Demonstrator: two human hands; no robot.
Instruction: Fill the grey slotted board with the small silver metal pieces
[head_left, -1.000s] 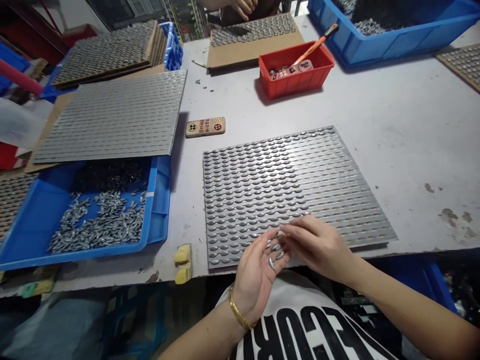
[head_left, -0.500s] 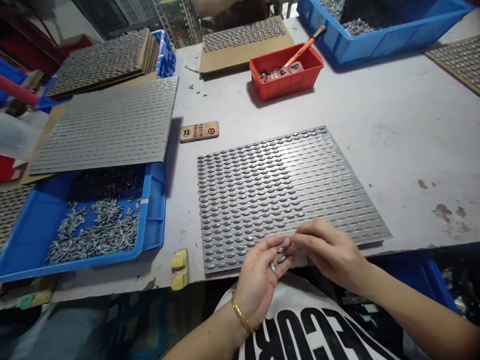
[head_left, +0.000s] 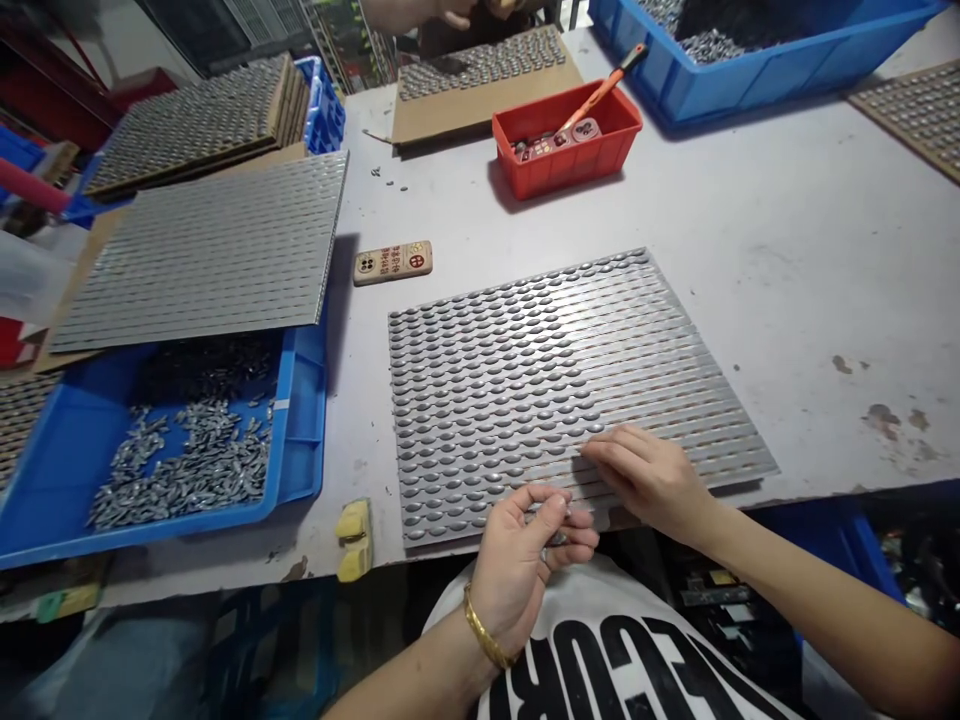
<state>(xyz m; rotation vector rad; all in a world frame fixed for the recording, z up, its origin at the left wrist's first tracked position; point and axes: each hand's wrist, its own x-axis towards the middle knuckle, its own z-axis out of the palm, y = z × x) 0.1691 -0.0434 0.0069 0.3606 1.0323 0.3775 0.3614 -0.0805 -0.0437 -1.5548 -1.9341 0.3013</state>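
Observation:
A grooved grey metal tray [head_left: 570, 350] lies on the table in front of me, most of its grooves filled with small oval metal pieces. My left hand [head_left: 529, 565] is curled at the tray's near edge, its fingers closed round a few of those metal pieces [head_left: 556, 538]. My right hand [head_left: 645, 478] rests on the tray's near rows, fingertips pinched together on a groove; I cannot see whether they hold a piece. A gold bracelet [head_left: 482, 632] circles my left wrist.
A blue bin [head_left: 304, 440] of loose metal pieces sits to the left, half covered by an empty grooved tray [head_left: 202, 250]. A small domino-like block [head_left: 392, 262] lies behind my tray. A red bin [head_left: 570, 160], another blue bin [head_left: 750, 70] and stacked trays [head_left: 195, 120] stand farther back. Another person's hand [head_left: 450, 12] shows at the far edge.
My right hand has moved from my left palm out onto the tray's near rows. My left hand has curled shut round its pieces.

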